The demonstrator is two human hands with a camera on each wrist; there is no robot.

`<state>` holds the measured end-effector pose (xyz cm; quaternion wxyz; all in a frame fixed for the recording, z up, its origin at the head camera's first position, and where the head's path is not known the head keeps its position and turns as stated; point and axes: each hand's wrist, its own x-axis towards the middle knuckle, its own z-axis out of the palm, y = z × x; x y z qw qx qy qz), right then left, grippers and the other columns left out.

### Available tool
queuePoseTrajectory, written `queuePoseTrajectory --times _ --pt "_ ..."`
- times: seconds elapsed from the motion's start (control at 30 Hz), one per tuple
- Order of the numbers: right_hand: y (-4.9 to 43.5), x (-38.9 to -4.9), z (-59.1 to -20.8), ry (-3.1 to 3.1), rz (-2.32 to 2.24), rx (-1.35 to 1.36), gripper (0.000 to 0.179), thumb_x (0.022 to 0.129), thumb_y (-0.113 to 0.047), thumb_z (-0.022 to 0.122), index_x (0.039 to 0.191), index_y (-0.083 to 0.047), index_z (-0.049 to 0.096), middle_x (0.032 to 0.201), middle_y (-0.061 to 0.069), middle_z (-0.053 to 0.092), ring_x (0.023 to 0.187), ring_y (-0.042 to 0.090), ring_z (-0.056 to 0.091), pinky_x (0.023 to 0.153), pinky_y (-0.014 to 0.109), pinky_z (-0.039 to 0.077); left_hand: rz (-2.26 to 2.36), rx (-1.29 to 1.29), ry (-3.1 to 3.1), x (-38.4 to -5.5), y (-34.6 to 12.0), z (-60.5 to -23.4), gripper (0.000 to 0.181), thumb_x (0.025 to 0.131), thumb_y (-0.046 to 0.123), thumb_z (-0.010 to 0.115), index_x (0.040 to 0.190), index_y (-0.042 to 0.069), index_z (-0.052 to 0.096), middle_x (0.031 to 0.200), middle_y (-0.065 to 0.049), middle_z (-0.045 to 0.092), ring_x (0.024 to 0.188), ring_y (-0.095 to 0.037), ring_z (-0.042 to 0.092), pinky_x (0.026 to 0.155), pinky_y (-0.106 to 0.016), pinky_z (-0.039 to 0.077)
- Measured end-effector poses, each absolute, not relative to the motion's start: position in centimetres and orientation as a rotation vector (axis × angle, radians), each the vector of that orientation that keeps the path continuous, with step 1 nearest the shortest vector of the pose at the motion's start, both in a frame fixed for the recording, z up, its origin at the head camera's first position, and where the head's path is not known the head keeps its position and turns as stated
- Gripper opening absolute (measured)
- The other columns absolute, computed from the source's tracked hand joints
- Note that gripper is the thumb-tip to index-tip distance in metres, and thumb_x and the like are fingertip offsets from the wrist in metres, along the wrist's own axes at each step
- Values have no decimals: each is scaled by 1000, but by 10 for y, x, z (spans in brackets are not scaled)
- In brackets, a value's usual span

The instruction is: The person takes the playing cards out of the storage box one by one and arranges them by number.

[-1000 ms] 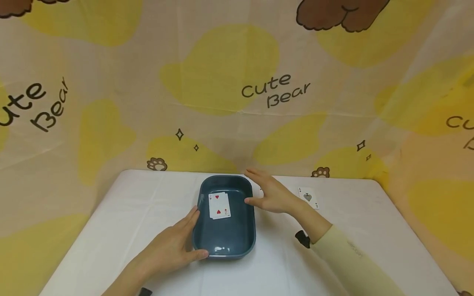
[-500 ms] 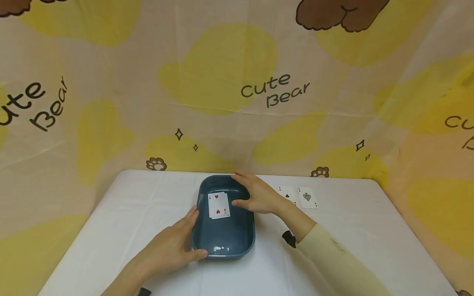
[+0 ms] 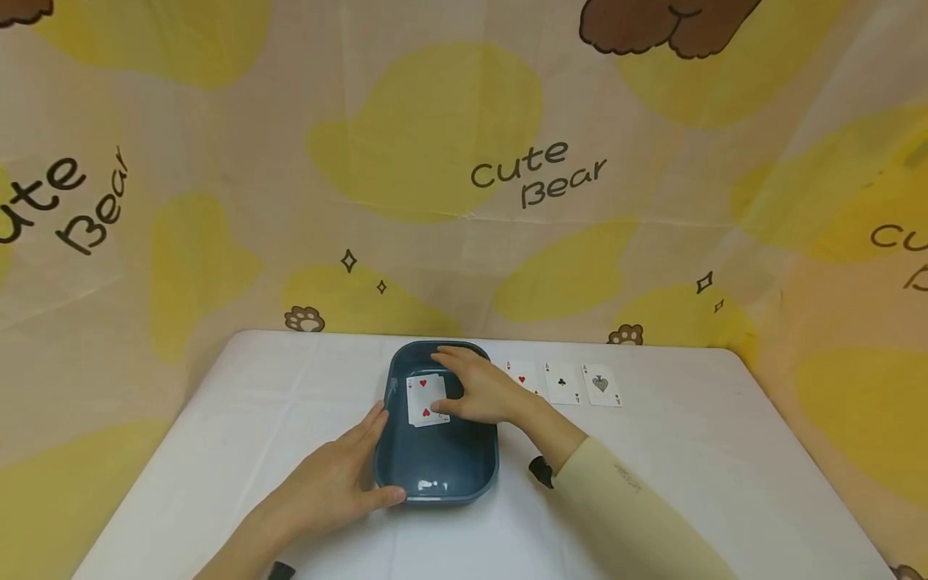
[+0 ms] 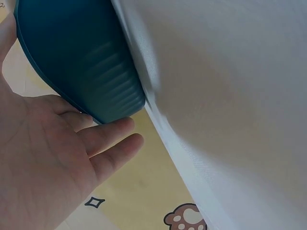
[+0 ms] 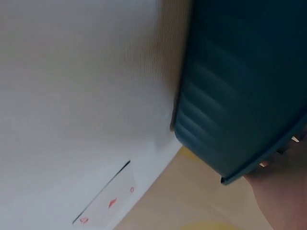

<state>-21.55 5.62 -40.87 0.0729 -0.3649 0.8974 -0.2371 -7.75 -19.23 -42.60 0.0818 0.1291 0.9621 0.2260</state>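
Note:
A dark blue rectangular tray [image 3: 435, 463] stands on the table, also seen from its side in the left wrist view. Inside it lies a small stack of playing cards [image 3: 420, 395], the two of hearts on top. My left hand [image 3: 333, 479] rests against the tray's left side, fingers fairly straight and thumb at the near rim. Over the tray's right rim reaches my right hand [image 3: 482, 391], its fingers extended toward the far end and its thumb overlapping the right edge of the two of hearts. Only part of that hand shows in the right wrist view, behind the tray wall [image 5: 240, 86].
Right of the tray, face up in a row, lie a red ace [image 3: 524, 377] partly behind my right arm, an ace of clubs [image 3: 562, 383] and an ace of spades [image 3: 600, 385]. A printed cloth [image 3: 435, 161] hangs behind the white table [image 3: 290, 395].
My right hand has moved left from beside the tray to over the cards inside, uncovering the ace of clubs and most of the red ace. My left hand stays put.

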Motion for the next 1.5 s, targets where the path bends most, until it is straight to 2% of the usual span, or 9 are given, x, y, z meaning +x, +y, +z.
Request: queuePoseTrajectory --times 0.37,0.53,0.77,0.97,1.5 --pt "34 -218 -417 2628 -744 -997 83 92 -45 77 159 -9 45 166 11 40 154 29 34 123 52 30 683 408 2872 -77 -195 -425 117 83 73 74 167 9 24 173 -5 21 147 -36 44 111 -61 44" --pt "24 -223 -421 2601 -736 -981 87 87 -41 82 158 -7 45 164 12 42 153 30 36 124 50 31 696 428 2873 -77 -197 -425 117 84 73 73 167 8 23 173 -6 21 147 -37 44 110 -63 44" --pt "15 -231 -429 2630 -602 -1008 94 74 -37 94 152 -4 53 151 15 53 136 31 48 116 48 42 695 444 2880 -78 -199 -425 117 84 75 71 167 7 25 173 -7 23 148 -36 43 110 -61 45" --pt "13 -233 -433 2648 -523 -955 94 69 -36 97 149 -9 58 145 12 55 126 27 47 109 51 44 708 457 2876 -77 -198 -424 115 84 74 72 166 6 27 173 -7 23 150 -35 41 111 -62 44" --pt "13 -234 -434 2649 -427 -923 90 70 -41 97 148 -13 61 143 12 55 123 27 46 105 47 44 709 441 2876 -77 -197 -424 116 84 72 74 166 6 26 173 -8 23 149 -36 41 112 -61 43"
